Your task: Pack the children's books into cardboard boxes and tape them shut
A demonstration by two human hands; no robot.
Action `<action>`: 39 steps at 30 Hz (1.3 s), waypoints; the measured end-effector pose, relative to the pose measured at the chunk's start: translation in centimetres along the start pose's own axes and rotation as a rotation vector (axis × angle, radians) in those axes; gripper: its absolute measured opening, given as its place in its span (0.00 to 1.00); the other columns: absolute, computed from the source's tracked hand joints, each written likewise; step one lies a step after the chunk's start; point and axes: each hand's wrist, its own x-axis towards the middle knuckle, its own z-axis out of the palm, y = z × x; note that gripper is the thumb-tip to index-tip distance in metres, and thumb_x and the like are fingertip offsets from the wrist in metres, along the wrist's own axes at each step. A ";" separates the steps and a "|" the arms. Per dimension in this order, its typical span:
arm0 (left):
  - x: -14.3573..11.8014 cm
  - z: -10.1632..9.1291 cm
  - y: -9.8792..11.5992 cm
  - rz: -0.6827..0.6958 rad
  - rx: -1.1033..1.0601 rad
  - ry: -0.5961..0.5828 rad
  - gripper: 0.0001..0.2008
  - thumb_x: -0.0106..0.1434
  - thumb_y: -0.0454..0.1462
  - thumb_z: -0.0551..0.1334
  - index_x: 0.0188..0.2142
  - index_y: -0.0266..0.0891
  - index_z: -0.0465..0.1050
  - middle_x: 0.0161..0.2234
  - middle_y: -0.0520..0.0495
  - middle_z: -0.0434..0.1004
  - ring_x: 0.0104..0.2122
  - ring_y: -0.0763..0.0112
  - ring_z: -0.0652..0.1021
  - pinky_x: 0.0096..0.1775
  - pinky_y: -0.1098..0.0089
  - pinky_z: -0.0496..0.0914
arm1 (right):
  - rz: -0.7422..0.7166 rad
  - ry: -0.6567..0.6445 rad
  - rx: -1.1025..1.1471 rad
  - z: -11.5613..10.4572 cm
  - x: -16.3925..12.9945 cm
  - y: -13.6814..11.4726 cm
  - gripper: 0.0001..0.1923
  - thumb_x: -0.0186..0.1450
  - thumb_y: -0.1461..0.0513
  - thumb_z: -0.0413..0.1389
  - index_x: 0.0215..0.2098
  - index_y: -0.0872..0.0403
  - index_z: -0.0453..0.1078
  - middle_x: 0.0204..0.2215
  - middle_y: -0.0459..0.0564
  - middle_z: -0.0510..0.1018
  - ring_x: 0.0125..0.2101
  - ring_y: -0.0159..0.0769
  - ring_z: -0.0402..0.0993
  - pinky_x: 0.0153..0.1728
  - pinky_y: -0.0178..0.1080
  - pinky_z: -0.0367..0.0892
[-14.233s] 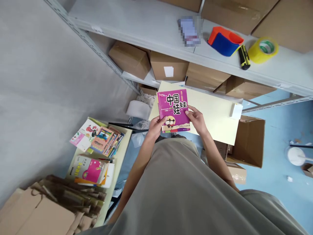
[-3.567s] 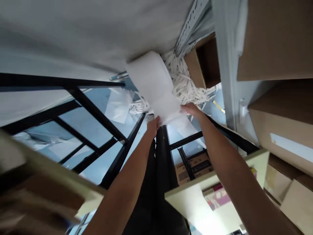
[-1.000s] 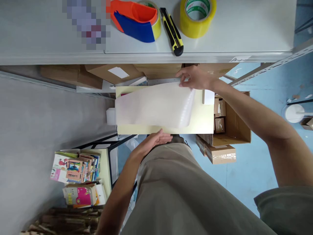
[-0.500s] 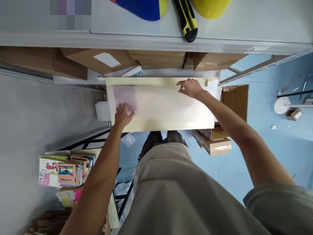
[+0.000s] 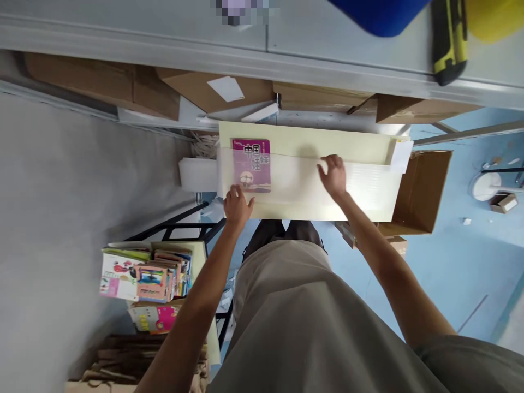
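Purple rectangular book (image 5: 257,170) is lying cover-up near the left end of the pale-yellow bench (image 5: 360,146), between far and near edges. Large title is reading 中国娃娃; smaller cover lines are staying too small to read. Translucent white packing sheet (image 5: 303,183) is covering all but the book's top strip and is stretching toward the bench's right edge. Left hand (image 5: 237,208) is reaching over the near edge by the book's lower left corner, thumb and fingers standing apart; cannot tell how firmly they are touching the sheet. Right hand (image 5: 334,177) is hovering above the sheet right of the book, thumb and fingers parted, holding nothing. White rectangular block (image 5: 400,157) is sitting at the far right corner, small yellow mark showing, no legible words. Beyond the far edge, a brown cardboard box (image 5: 196,87) is bearing a white label (image 5: 226,89), its print unreadable. Black-and-yellow cutter (image 5: 449,43) is lying on the grey metal shelf (image 5: 327,43) above.
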 end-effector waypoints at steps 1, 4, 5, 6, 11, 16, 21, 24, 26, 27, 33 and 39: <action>-0.1 -0.2 -0.1 0.001 0.006 -0.018 0.41 0.79 0.47 0.59 0.81 0.23 0.58 0.78 0.16 0.64 0.73 0.30 0.73 0.71 0.43 0.70 | -0.053 -0.055 0.044 1.5 -0.3 -2.8 0.20 0.82 0.60 0.52 0.64 0.56 0.82 0.59 0.67 0.83 0.60 0.57 0.78 0.63 0.62 0.79; -0.3 -1.0 -0.9 -0.006 0.024 -0.102 0.38 0.78 0.46 0.60 0.79 0.23 0.62 0.71 0.16 0.75 0.66 0.31 0.79 0.66 0.44 0.73 | -0.165 -0.268 0.121 5.8 -0.8 -11.6 0.19 0.84 0.60 0.53 0.65 0.54 0.80 0.60 0.63 0.84 0.61 0.54 0.79 0.61 0.56 0.82; -0.1 -1.4 -1.3 -0.014 0.027 -0.129 0.35 0.78 0.46 0.60 0.76 0.24 0.67 0.67 0.17 0.79 0.64 0.31 0.80 0.64 0.44 0.74 | -0.172 -0.330 0.099 7.2 -0.8 -14.1 0.18 0.83 0.61 0.54 0.65 0.55 0.80 0.61 0.64 0.83 0.63 0.55 0.77 0.63 0.56 0.80; 0.4 -1.9 -1.7 -0.018 0.021 -0.142 0.31 0.78 0.46 0.59 0.72 0.25 0.73 0.63 0.17 0.81 0.62 0.30 0.81 0.63 0.43 0.75 | -0.170 -0.386 0.067 8.4 -0.7 -16.2 0.18 0.82 0.61 0.56 0.66 0.56 0.79 0.63 0.66 0.82 0.65 0.56 0.76 0.66 0.56 0.79; 7.8 -4.2 -3.0 0.111 -0.200 0.109 0.24 0.76 0.40 0.62 0.66 0.31 0.77 0.64 0.21 0.81 0.66 0.32 0.79 0.69 0.43 0.71 | -0.086 -0.525 -0.036 12.2 -0.1 -20.5 0.29 0.76 0.63 0.66 0.73 0.55 0.69 0.72 0.69 0.74 0.72 0.60 0.69 0.69 0.58 0.76; 19.0 -4.5 -1.7 0.010 -0.554 0.202 0.33 0.60 0.42 0.80 0.61 0.36 0.76 0.61 0.26 0.83 0.66 0.30 0.80 0.67 0.42 0.74 | -0.097 -0.531 -0.044 13.0 0.0 -19.7 0.29 0.75 0.62 0.67 0.71 0.55 0.68 0.71 0.68 0.73 0.72 0.59 0.68 0.70 0.58 0.76; 23.2 -5.4 -2.0 0.015 -0.708 -0.035 0.22 0.44 0.42 0.85 0.36 0.43 0.81 0.39 0.42 0.87 0.46 0.44 0.87 0.48 0.54 0.78 | -0.132 -0.490 -0.021 13.7 -0.1 -19.3 0.29 0.75 0.61 0.69 0.70 0.54 0.67 0.69 0.68 0.75 0.71 0.59 0.69 0.68 0.58 0.77; 22.5 -6.3 -2.9 0.134 -0.777 -0.067 0.16 0.47 0.41 0.82 0.32 0.40 0.82 0.31 0.48 0.85 0.37 0.57 0.83 0.44 0.62 0.75 | -0.140 -0.436 0.000 14.3 -0.7 -19.2 0.30 0.77 0.60 0.67 0.74 0.55 0.66 0.69 0.68 0.76 0.71 0.59 0.69 0.68 0.57 0.76; 21.6 -6.9 -3.1 0.174 -0.816 -0.041 0.16 0.48 0.42 0.82 0.31 0.39 0.82 0.29 0.50 0.83 0.34 0.61 0.81 0.42 0.65 0.74 | -0.154 -0.406 0.000 14.6 -1.8 -18.8 0.28 0.80 0.59 0.63 0.75 0.56 0.67 0.70 0.69 0.76 0.71 0.59 0.70 0.69 0.57 0.76; 21.1 -7.1 -3.1 0.194 -0.835 -0.028 0.16 0.49 0.42 0.83 0.31 0.39 0.81 0.29 0.50 0.83 0.34 0.62 0.80 0.42 0.66 0.74 | -0.168 -0.399 -0.004 14.7 -2.5 -18.5 0.26 0.81 0.60 0.61 0.75 0.57 0.68 0.70 0.70 0.76 0.71 0.59 0.71 0.69 0.57 0.75; 17.7 -9.3 -1.1 0.364 -0.773 0.164 0.15 0.56 0.40 0.81 0.37 0.41 0.79 0.37 0.50 0.83 0.38 0.62 0.83 0.46 0.65 0.78 | -0.370 -0.407 0.052 15.4 -7.4 -14.7 0.24 0.81 0.71 0.49 0.71 0.58 0.74 0.81 0.68 0.66 0.83 0.53 0.59 0.79 0.60 0.63; 8.2 -15.5 3.7 0.571 -0.553 0.422 0.09 0.66 0.42 0.77 0.41 0.44 0.82 0.44 0.48 0.81 0.46 0.61 0.84 0.50 0.64 0.81 | -0.400 -0.482 0.210 15.3 -8.2 -13.7 0.19 0.81 0.69 0.53 0.66 0.61 0.79 0.82 0.69 0.65 0.84 0.52 0.57 0.85 0.60 0.51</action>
